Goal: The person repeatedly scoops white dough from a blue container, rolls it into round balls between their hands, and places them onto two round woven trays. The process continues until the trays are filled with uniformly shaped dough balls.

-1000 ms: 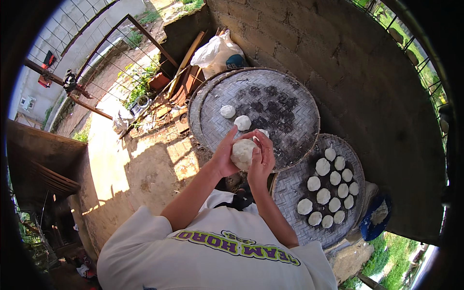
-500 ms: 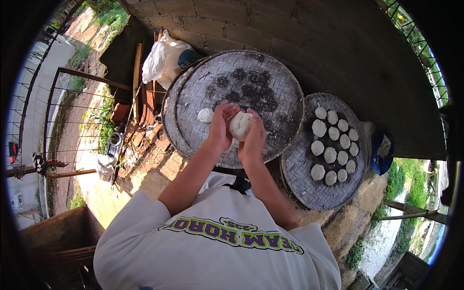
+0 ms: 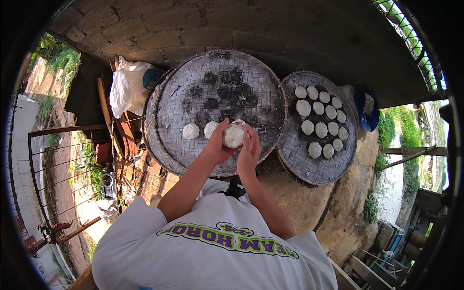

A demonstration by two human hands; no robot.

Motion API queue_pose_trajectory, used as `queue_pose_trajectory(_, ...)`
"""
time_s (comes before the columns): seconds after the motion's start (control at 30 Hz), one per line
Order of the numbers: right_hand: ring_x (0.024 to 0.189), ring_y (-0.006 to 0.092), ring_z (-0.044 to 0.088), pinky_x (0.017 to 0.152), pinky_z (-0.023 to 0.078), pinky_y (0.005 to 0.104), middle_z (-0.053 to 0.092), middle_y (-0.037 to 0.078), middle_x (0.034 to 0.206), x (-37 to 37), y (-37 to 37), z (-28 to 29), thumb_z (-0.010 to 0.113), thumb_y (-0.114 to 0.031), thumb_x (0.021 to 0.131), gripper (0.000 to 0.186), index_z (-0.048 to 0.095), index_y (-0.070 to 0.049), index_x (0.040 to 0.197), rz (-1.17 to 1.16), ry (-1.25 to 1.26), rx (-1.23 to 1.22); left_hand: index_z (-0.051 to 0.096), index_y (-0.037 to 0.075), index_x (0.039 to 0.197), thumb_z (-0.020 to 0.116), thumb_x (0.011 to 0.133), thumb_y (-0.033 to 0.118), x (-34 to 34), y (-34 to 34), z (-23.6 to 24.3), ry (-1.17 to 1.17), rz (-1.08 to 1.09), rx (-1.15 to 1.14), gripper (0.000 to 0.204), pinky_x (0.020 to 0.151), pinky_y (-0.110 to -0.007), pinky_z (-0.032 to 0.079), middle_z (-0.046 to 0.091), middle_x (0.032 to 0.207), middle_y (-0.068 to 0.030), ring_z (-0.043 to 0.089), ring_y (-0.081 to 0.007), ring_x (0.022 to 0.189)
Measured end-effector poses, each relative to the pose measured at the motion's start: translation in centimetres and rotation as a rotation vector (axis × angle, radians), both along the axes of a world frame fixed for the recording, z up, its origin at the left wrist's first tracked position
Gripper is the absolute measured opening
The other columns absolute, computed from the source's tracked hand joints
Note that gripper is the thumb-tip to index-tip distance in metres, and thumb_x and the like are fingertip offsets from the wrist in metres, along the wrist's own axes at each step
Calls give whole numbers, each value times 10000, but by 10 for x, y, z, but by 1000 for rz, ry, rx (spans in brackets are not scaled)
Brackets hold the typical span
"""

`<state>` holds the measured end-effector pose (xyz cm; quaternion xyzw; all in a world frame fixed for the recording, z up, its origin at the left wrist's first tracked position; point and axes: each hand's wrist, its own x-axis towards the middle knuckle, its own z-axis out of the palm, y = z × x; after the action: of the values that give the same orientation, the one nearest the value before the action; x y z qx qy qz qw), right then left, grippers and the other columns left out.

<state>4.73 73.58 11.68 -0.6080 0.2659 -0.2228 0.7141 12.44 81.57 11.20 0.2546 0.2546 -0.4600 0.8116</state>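
Between my palms sits a round white dough ball (image 3: pixel 234 137), its top showing and its sides partly covered by fingers. My left hand (image 3: pixel 218 145) curls against its left side, and my right hand (image 3: pixel 250 150) cups it from the right. Both are above the near part of a large round woven bamboo tray (image 3: pixel 174 104) with dark patches. On that tray, left of my hands, lie two similar white lumps (image 3: pixel 191 131). A bit of white shows just behind my fingertips; I cannot tell what it belongs to.
A second round woven tray (image 3: pixel 309 171) to the right carries several white balls (image 3: pixel 321 129) in rows. Beyond it is a blue container (image 3: pixel 366 108). A white sack (image 3: pixel 131 87) stands left of the large tray, near wooden planks (image 3: pixel 110 116). A block wall (image 3: pixel 159 21) rises behind.
The whole view has turned, shifting both trays left and the right one upward. The dough ball stays between my hands, its smoother face now upward. A second lump left of my hands has come into sight.
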Motion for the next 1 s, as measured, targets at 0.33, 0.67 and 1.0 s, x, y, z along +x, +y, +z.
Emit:
queue_pose_trajectory(0.33,1224,206,580,1052,469,372,576,129,1341,31,17,3,538,-266,1038,424,511,-31,1390,-150,-13,717,604,74,1235,525,1034,456,10,8,-1,-312,182,240,439,1068,-402,441,642,1206,-54,600,-207,1150)
queue_pose_trajectory(0.67,1094,160,608,968,478,311,656,115,1214,73,93,-49,601,-279,1031,386,624,9,1288,287,168,132,608,146,1212,564,998,492,42,105,-53,-116,164,273,409,976,-422,522,668,1163,-65,655,-232,1097)
queue_pose_trajectory(1.0,1026,229,702,871,541,317,707,145,1133,16,58,-128,630,-302,1010,343,696,-2,1163,705,404,-293,653,115,1150,732,917,385,57,226,-189,-81,338,600,366,701,-367,556,692,1003,-28,672,-175,895)
